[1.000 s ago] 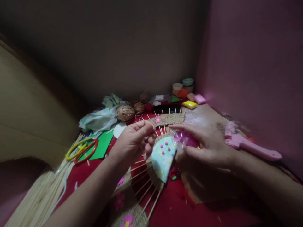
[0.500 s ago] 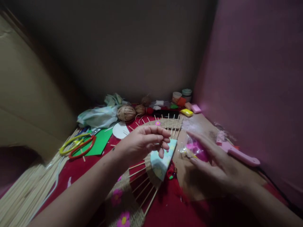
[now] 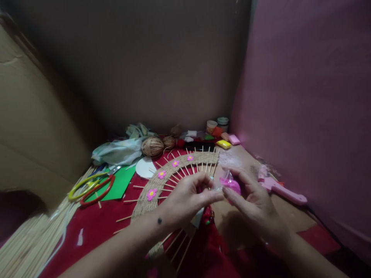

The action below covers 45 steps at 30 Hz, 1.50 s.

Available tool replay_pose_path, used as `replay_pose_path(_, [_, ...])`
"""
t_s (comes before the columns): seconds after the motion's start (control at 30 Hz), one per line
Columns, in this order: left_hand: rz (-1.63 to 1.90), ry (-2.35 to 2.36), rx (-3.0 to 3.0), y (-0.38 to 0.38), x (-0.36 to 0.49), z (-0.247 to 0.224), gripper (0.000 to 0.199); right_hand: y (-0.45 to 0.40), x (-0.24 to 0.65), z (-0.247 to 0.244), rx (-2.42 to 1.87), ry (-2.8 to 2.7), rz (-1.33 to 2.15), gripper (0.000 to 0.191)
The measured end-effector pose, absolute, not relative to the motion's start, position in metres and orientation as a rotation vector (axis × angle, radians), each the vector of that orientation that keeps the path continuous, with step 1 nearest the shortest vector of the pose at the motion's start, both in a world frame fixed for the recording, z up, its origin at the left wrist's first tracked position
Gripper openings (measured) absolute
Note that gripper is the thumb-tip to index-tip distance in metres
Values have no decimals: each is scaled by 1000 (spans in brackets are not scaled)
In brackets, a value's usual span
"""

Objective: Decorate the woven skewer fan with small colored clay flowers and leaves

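My right hand (image 3: 252,197) grips a bright pink lump, possibly clay, in a clear plastic wrapper (image 3: 232,185). The fingers of my left hand (image 3: 191,193) are pinched together at the wrapper's left edge. Both hands hover over a woven twine fan (image 3: 185,159) with thin wooden sticks poking out along its curve. Pink flowers with yellow centres (image 3: 151,194) dot the band. My left hand and forearm cover much of the fan's middle, where a bit of pale blue fabric (image 3: 198,219) shows below.
Left are yellow- and red-handled scissors (image 3: 97,189), green sheets (image 3: 124,183) and a bundle of sticks (image 3: 31,239). Twine balls (image 3: 152,146) and cloth (image 3: 117,151) lie at the back. A pink glue gun (image 3: 282,188) rests on brown board (image 3: 292,216); a yellow packet (image 3: 223,144) lies behind.
My left hand has moved right and closed its fingers on the wrapper's edge. My right hand has come slightly left with the pink packet. The view has shifted a little.
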<state>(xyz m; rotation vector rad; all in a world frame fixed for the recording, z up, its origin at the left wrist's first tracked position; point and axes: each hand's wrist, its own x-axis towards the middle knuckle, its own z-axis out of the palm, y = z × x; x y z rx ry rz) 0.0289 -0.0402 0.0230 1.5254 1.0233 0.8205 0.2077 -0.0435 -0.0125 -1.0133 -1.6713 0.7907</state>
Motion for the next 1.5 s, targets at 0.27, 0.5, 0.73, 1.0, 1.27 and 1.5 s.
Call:
replay_pose_path(0.27, [831, 1094, 1764, -40, 25, 24, 16, -40, 207, -5, -897, -1412, 1305, 21])
replay_pose_path(0.5, [686, 1110, 1906, -42, 18, 34, 17, -37, 208, 4, -913, -1409, 1297, 15])
replay_pose_path(0.73, [674, 1110, 1895, -40, 14, 42, 15, -37, 208, 8, -930, -1388, 1285, 18])
replay_pose_path(1.0, [722, 1069, 1841, -42, 21, 34, 17, -38, 210, 0, -977, -1401, 1316, 18])
replay_pose_path(1.27, [650, 1069, 1945, -45, 23, 32, 13, -35, 216, -2, -819, -1542, 1421, 12])
replay_pose_path(1.5, [614, 1024, 1867, -42, 20, 31, 17, -35, 211, -4, -783, -1619, 1374, 13])
